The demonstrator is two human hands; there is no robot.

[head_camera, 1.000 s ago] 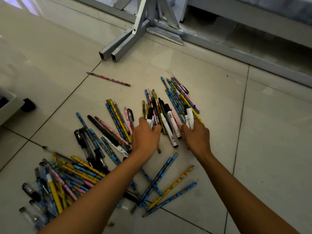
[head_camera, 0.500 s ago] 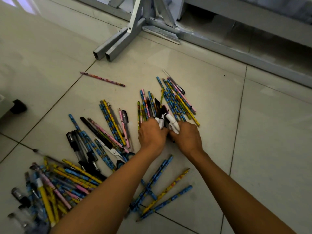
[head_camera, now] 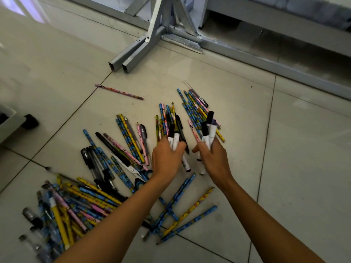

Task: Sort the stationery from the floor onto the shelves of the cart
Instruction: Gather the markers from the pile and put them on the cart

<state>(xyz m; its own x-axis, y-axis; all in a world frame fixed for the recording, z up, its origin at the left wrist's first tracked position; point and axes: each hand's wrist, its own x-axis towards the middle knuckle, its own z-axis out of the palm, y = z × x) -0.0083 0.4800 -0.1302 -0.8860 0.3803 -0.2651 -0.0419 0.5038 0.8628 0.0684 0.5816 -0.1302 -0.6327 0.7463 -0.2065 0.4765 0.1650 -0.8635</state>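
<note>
Stationery lies scattered on the tiled floor. My left hand point(head_camera: 167, 160) grips a few white markers with black caps point(head_camera: 173, 136), their caps pointing away from me. My right hand point(head_camera: 214, 158) grips another bunch of the same markers point(head_camera: 209, 128). Between and beyond the hands lie patterned blue, yellow and pink pencils point(head_camera: 193, 111). Left of my left hand are more pencils point(head_camera: 129, 137), black gel pens point(head_camera: 91, 160) and small scissors point(head_camera: 131, 168). A dense heap of pencils and pens point(head_camera: 72, 204) sits at the lower left. A white cart corner with a black wheel point(head_camera: 30, 121) shows at the left edge.
A grey metal table leg with two floor tubes point(head_camera: 133, 54) stands beyond the pile, and a long metal floor rail point(head_camera: 275, 59) runs to the right. A lone pink pencil point(head_camera: 118, 91) lies apart towards the leg. Bare tiles stretch to the right.
Both hands gathered markers out of the middle pile, came together, and have now lifted apart, each with its own bunch. The camera view shifted slightly.
</note>
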